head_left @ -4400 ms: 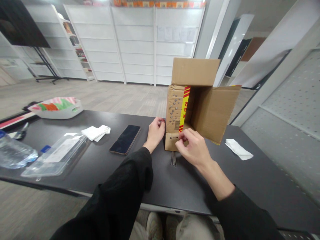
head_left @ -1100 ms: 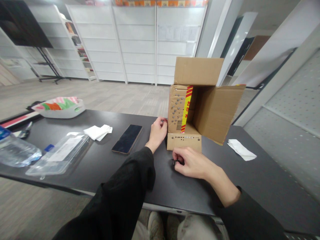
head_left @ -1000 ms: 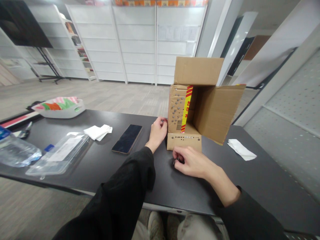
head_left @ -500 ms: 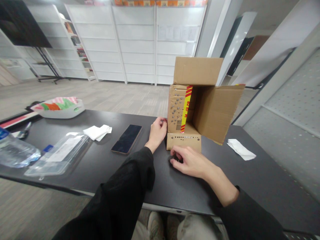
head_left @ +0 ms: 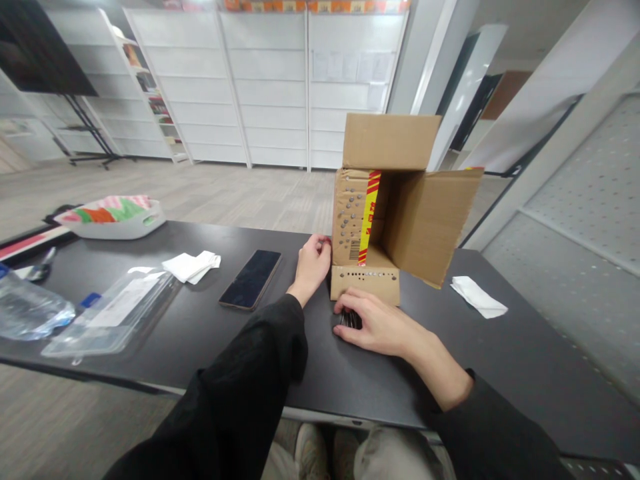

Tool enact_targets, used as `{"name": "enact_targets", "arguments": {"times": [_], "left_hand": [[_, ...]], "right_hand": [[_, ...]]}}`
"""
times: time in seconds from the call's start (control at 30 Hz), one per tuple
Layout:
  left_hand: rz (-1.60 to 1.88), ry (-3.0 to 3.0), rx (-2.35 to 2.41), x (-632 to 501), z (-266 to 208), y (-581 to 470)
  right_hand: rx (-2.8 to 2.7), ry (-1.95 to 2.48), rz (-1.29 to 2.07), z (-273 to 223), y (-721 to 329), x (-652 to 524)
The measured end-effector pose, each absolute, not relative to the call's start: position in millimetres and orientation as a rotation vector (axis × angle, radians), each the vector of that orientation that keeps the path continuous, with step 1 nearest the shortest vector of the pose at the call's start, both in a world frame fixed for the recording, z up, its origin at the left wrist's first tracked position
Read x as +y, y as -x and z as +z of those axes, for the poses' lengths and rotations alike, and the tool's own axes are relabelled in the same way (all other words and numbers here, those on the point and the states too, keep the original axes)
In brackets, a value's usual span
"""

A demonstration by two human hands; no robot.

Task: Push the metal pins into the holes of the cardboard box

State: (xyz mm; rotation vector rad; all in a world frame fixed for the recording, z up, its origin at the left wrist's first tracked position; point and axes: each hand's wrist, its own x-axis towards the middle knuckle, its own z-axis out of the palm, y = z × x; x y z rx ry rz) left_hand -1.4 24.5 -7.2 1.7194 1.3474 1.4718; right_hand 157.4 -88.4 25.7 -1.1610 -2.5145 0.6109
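An opened cardboard box [head_left: 420, 220] lies on its side, its opening toward me. Several round grey heads dot the left flap [head_left: 345, 223], beside a yellow-and-red tape strip [head_left: 369, 213]. Rows of small holes mark the lower flap [head_left: 365, 288]. At the box's left edge is my left hand [head_left: 313, 263], fingers curled; what they hold, if anything, is hidden. In front of the lower flap, my right hand [head_left: 375, 320] curls over some thin, shiny dark metal pieces [head_left: 351, 321] close to the table top; their exact kind is unclear.
Left of my hands lie a phone [head_left: 251, 280], folded tissues [head_left: 191, 267], a clear plastic case [head_left: 113, 313] and a water bottle [head_left: 33, 307]. A white basket [head_left: 120, 228] stands farther back. Another tissue [head_left: 479, 297] lies right of the box, near a perforated panel [head_left: 590, 200].
The whole view has shifted slightly left. My right hand's fingers are a little wider around the metal pieces, which show more. My left hand stays by the box.
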Motion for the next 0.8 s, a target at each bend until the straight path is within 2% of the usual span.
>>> {"name": "enact_targets", "arguments": {"times": [0.8], "left_hand": [[1.473,-1.711,1.357,24.2,-6.0,1.4]], "right_hand": [[-2.471,1.123,0.628,25.8,-159.1,-88.2]]}}
